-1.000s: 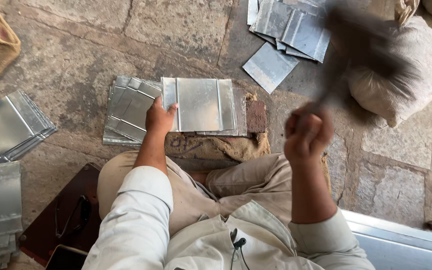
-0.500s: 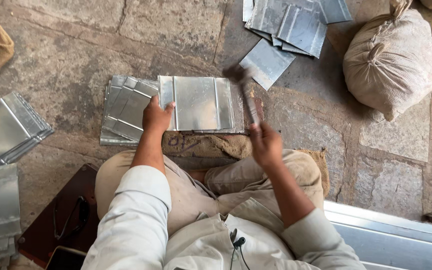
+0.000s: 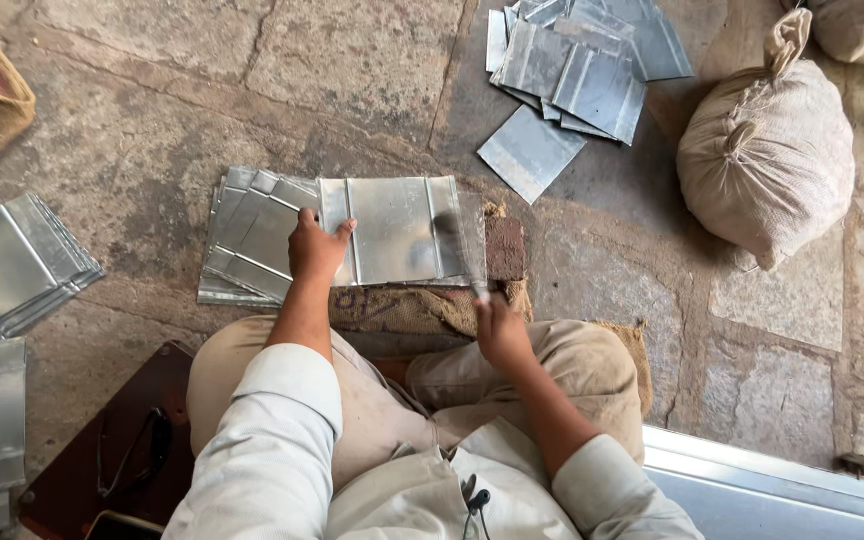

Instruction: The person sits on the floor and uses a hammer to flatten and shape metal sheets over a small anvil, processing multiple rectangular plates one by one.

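A shiny folded metal sheet (image 3: 392,228) lies on a sack-covered block (image 3: 407,306) in front of my knees. My left hand (image 3: 316,246) presses flat on the sheet's left part. My right hand (image 3: 501,330) grips a hammer handle; the blurred hammer (image 3: 464,245) is down on the sheet's right edge, beside a dark brick-like block (image 3: 505,248). A stack of similar sheets (image 3: 252,235) lies just left of the one I hold.
More metal sheets lie scattered at the top (image 3: 577,65) and piled at the left edge (image 3: 7,265). A tied cloth sack (image 3: 767,150) sits at the right. A dark board with spectacles (image 3: 132,450) lies by my left leg on the stone floor.
My right hand swung the hammer down from high on the right onto the sheet's right edge. The left hand stayed pressed on the sheet.
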